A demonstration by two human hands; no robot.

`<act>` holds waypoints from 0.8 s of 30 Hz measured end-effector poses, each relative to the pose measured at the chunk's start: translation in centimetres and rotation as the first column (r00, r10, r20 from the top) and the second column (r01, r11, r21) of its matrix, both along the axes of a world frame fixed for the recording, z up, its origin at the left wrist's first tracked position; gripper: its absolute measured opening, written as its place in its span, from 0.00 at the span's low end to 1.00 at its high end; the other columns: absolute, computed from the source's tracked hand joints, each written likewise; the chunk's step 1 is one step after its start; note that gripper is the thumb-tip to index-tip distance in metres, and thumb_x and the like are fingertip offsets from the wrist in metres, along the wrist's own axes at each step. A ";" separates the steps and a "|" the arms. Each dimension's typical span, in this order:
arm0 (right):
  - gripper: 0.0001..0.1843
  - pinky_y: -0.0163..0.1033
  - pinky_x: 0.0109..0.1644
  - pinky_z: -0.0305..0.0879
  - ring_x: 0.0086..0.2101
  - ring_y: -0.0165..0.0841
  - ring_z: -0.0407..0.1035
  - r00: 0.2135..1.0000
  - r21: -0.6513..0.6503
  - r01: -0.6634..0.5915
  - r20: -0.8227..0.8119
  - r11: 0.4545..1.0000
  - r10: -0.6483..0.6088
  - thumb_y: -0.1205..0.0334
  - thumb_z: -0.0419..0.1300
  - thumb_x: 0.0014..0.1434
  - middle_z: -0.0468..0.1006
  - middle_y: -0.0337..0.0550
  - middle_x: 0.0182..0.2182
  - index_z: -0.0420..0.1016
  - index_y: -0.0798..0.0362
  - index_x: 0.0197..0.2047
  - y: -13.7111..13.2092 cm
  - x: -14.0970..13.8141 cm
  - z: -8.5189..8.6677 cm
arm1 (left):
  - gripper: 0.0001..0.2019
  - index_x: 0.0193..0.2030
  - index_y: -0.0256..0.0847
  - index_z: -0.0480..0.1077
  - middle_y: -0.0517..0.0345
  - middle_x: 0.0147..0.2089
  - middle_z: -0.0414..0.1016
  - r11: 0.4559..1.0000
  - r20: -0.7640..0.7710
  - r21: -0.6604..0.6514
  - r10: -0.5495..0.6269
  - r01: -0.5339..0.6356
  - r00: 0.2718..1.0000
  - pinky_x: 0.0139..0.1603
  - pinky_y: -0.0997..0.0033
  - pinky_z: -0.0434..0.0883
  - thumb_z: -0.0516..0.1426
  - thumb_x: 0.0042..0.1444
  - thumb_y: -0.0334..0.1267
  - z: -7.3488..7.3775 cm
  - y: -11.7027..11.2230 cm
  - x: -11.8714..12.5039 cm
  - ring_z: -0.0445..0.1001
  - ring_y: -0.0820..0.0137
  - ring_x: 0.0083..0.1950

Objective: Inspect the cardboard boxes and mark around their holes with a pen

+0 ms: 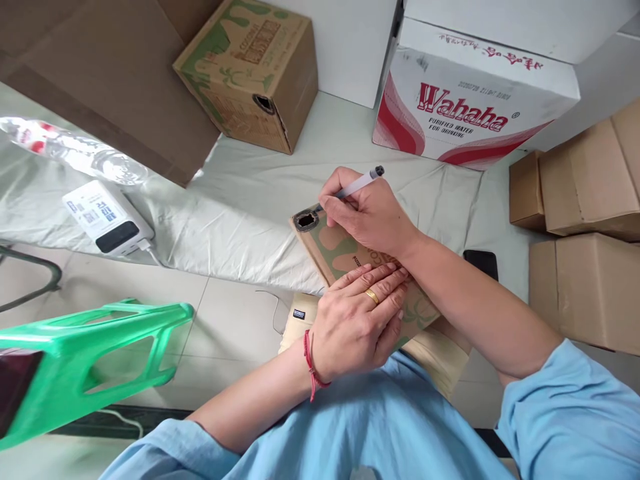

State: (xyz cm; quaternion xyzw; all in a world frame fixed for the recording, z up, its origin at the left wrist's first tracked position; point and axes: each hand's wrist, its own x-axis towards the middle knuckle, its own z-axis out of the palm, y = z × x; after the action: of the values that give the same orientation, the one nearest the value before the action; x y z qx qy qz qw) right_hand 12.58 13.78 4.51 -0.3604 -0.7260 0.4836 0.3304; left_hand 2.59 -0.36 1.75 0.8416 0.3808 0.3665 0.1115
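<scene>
A brown carton with green print (334, 252) rests on my lap, one corner showing a dark round handle hole. My right hand (367, 212) is closed around a grey pen (357, 185), its tip touching the carton beside that hole. My left hand (357, 320) lies flat on the carton's near part with fingers stretched together, a gold ring on one finger and a red string at the wrist. It holds nothing.
A second green-printed carton (250, 70) and a white Wahaha water box (470, 93) stand behind on a white sheet (240, 207). Plain brown boxes (585, 220) are stacked at right. A power bank (107, 217), a plastic bottle (75, 153) and a green stool (85, 360) lie at left.
</scene>
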 end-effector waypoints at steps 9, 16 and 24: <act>0.07 0.35 0.36 0.62 0.29 0.29 0.68 1.000 -0.002 -0.019 0.011 1.000 0.019 0.60 0.59 0.71 0.79 0.35 0.28 0.70 0.50 0.39 0.0 -0.1 0.2 | 0.15 0.58 0.36 0.81 0.51 0.65 0.84 1.000 0.003 0.008 0.007 -0.007 1.000 0.73 0.57 0.78 0.59 0.69 0.35 -0.1 0.0 0.0 0.84 0.59 0.66; 0.07 0.35 0.36 0.62 0.30 0.29 0.69 0.998 -0.011 -0.032 0.050 0.999 0.032 0.60 0.59 0.72 0.80 0.36 0.29 0.69 0.50 0.40 -0.3 -0.2 0.7 | 0.15 0.59 0.37 0.81 0.51 0.63 0.85 1.000 0.004 0.010 0.012 -0.012 1.000 0.72 0.57 0.77 0.59 0.69 0.36 0.0 0.0 0.0 0.84 0.59 0.66; 0.08 0.36 0.41 0.64 0.32 0.30 0.70 0.996 0.049 -0.035 0.084 0.998 0.031 0.57 0.57 0.74 0.81 0.36 0.31 0.70 0.50 0.42 -0.4 -0.2 0.6 | 0.16 0.59 0.35 0.81 0.52 0.63 0.85 1.000 0.004 0.011 0.011 -0.011 1.000 0.72 0.57 0.77 0.59 0.69 0.36 0.1 0.0 0.0 0.84 0.60 0.65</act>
State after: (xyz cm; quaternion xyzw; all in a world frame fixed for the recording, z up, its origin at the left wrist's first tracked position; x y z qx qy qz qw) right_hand 12.33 13.35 5.14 -0.3596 -0.7570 0.4551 0.3011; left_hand 2.56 -0.39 1.85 0.8393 0.3833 0.3709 0.1054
